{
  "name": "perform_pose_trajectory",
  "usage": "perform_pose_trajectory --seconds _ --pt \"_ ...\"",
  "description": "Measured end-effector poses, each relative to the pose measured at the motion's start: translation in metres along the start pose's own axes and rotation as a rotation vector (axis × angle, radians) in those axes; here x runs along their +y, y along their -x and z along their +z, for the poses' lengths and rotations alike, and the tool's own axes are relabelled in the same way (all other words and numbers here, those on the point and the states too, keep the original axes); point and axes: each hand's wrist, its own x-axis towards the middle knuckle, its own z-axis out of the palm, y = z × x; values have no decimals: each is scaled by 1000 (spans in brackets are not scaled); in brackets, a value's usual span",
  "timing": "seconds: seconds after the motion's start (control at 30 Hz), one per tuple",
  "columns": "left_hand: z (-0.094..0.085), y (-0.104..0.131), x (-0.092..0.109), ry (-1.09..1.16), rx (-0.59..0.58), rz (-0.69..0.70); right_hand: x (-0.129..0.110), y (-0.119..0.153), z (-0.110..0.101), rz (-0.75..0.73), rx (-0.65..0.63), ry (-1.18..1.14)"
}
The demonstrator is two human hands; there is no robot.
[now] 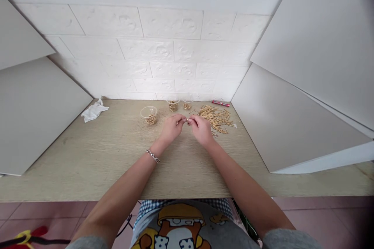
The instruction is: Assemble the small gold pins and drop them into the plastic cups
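My left hand (173,127) and my right hand (202,127) meet over the middle of the wooden table (122,163), fingertips nearly touching. Both are closed in a pinch around something tiny between them, too small to name. A loose pile of thin golden sticks (214,117) lies just beyond and right of my right hand. Clear cups stand behind and left of my left hand: the nearest cup (149,114) holds small golden pieces, as do the middle cup (173,105) and the right cup (187,103).
A crumpled white cloth (94,110) lies at the back left. Near the wall is a red tube-shaped packet (220,103). Pale panels (37,113) stand on the left, and more panels (298,124) on the right. A white brick-patterned wall (157,50) closes the back.
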Motion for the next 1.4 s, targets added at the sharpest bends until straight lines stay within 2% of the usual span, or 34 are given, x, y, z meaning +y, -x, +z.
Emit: perform_pose_trajectory --seconds 0.23,0.57,0.8,1.07,1.4 --pt "-2 1 -1 -115 28 127 2 0 0 -74 -24 109" --pt "-1 3 0 -258 22 225 2 1 3 -31 -18 67" --pt "-3 2 -2 -193 63 211 -3 3 4 116 56 -115" --pt "-5 2 -2 -155 51 237 -1 2 -1 81 31 -111" --pt "-7 4 1 -291 6 295 -3 2 -3 51 11 -20"
